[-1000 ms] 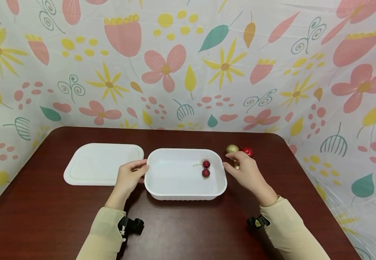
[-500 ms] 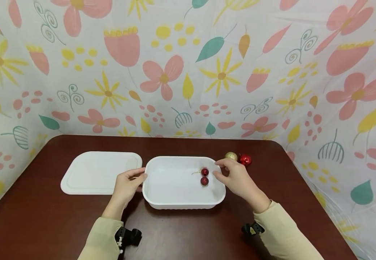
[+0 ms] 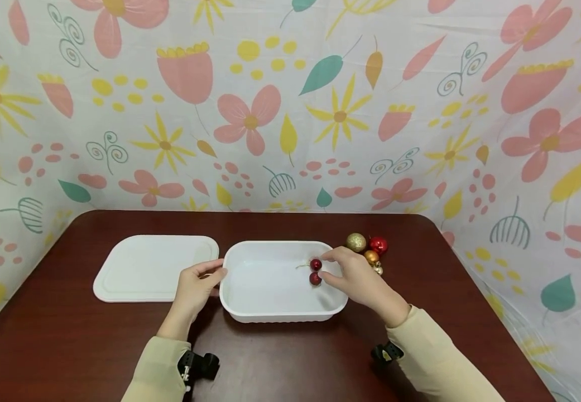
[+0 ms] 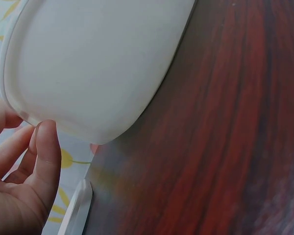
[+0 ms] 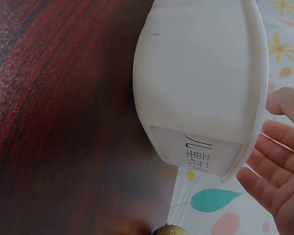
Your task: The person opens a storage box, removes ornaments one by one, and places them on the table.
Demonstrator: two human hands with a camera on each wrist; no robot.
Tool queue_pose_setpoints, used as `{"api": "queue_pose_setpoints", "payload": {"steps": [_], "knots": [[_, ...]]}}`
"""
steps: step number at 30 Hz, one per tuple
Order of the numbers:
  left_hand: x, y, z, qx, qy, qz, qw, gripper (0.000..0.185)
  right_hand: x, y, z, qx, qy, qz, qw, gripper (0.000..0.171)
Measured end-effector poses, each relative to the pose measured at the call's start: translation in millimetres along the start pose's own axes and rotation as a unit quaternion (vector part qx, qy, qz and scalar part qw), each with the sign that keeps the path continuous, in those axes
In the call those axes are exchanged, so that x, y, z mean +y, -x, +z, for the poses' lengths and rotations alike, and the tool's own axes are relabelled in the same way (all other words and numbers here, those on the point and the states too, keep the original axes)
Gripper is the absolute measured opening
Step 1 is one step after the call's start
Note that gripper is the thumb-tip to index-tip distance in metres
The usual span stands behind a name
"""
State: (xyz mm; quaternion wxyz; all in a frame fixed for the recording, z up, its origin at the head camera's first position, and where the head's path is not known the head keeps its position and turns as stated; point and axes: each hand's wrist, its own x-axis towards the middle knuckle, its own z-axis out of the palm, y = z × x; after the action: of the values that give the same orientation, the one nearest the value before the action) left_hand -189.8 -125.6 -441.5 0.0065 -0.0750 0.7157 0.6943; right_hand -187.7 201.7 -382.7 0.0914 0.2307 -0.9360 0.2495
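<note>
A white plastic box (image 3: 265, 290) stands mid-table with two dark red cherries inside, the farther cherry (image 3: 316, 264) and the nearer cherry (image 3: 315, 278), both toward its right end. My left hand (image 3: 196, 285) pinches the box's left rim, thumb on the edge and the other fingers outside and below. Over the right rim reaches my right hand (image 3: 355, 276), its thumb and index fingertip apart and right at the cherries. The right wrist view shows its relaxed fingers beyond the rim, and a paper label (image 5: 198, 152) with black characters on the box's end.
Left of the box lies a flat white lid (image 3: 154, 268). Behind the right hand are a glittery gold ball (image 3: 356, 242), a red ball (image 3: 378, 244), an orange-gold ball (image 3: 371, 257) and small gold pieces (image 3: 378, 270). A floral curtain (image 3: 250, 167) hangs behind the table.
My right hand has moved left from beside the ornaments, over the rim and into the box by the cherries. The left hand keeps its hold, and the head view has tilted up slightly.
</note>
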Motion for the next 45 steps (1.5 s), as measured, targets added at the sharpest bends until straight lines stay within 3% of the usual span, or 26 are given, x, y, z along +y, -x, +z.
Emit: {"api": "queue_pose_setpoints", "payload": {"steps": [9,19,28,45], "knots": [[0.6,1.3,-1.9,0.001,-0.007,0.002,1.0000,0.035,-3.4,-5.1,6.1,-0.047,0.017,-0.014,0.999,0.033],[3.5,-3.6,-0.9,-0.002,-0.012,0.010,0.9999,0.034,-3.4,-13.8,11.3,-0.060,0.047,-0.064,0.995,0.027],[3.6,-3.1,-0.3,-0.004,-0.003,0.002,1.0000,0.033,-4.8,-15.8,15.7,-0.104,0.070,-0.080,0.989,0.014],[3.3,-0.4,0.0,-0.001,-0.003,-0.005,1.0000,0.034,-6.5,-16.5,26.0,-0.128,0.146,-0.090,0.977,0.013]]}}
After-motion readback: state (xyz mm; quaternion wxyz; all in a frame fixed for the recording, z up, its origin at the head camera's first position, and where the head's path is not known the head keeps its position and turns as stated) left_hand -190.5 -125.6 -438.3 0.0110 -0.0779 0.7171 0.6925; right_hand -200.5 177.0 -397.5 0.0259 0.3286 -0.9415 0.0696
